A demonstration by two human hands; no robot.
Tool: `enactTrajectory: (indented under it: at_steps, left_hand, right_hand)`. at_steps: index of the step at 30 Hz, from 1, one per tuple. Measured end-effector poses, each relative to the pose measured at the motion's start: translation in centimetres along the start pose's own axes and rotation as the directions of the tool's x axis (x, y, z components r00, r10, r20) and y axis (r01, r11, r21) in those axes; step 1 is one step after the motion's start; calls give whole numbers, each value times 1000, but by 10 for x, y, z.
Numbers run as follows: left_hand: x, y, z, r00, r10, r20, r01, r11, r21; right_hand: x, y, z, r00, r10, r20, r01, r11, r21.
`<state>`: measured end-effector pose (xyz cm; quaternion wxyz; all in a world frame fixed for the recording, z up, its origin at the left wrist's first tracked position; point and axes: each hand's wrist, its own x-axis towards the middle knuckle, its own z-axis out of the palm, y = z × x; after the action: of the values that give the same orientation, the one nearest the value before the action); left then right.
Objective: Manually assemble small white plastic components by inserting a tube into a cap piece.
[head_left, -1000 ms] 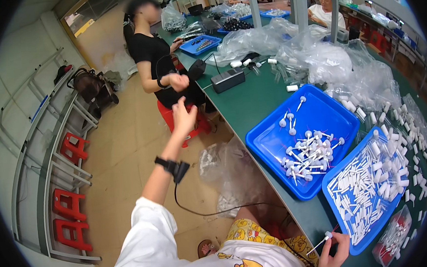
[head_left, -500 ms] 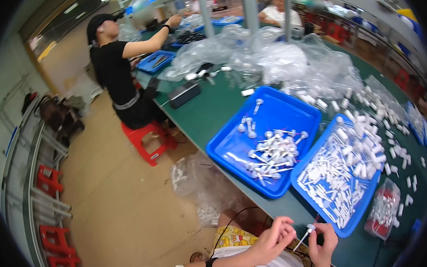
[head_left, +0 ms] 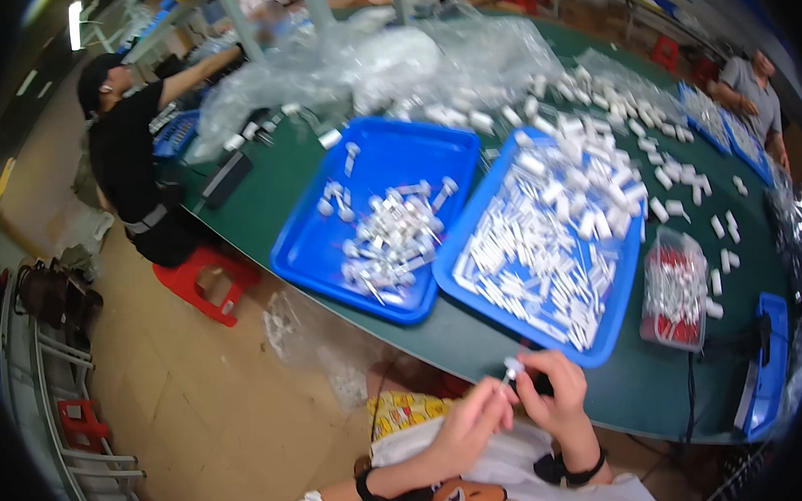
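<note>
In front of my lap, my right hand (head_left: 556, 390) pinches a small white part (head_left: 513, 367) with a rounded head and a thin stem. The fingers of my left hand (head_left: 471, 422) are closed at the stem's lower end, close against the right fingertips. Beyond the hands, a blue tray (head_left: 454, 289) holds loose white sticks (head_left: 520, 252) and short white cylinders (head_left: 589, 179). The blue tray (head_left: 312, 215) to its left holds a pile of similar round-headed parts (head_left: 396, 237).
A clear box (head_left: 675, 293) of small metallic pieces stands right of the trays on the green table (head_left: 745, 317). White cylinders (head_left: 681, 178) lie scattered behind it. Plastic bags (head_left: 390, 63) are heaped at the back. A person in black (head_left: 128, 143) sits at the left on a red stool (head_left: 205, 281).
The view has swung right, so the trays appear further left. My left hand has come up to the part's stem, which it was apart from before.
</note>
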<state>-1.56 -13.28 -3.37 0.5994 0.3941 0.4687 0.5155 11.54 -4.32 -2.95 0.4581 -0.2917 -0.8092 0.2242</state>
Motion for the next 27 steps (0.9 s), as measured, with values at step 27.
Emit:
enactTrajectory:
  at_steps: [27]
  left_hand:
    - [19, 24, 3, 985, -128, 117, 142, 983, -114]
  right_hand:
    - [-11, 10, -2, 989, 139, -45, -124, 961, 247]
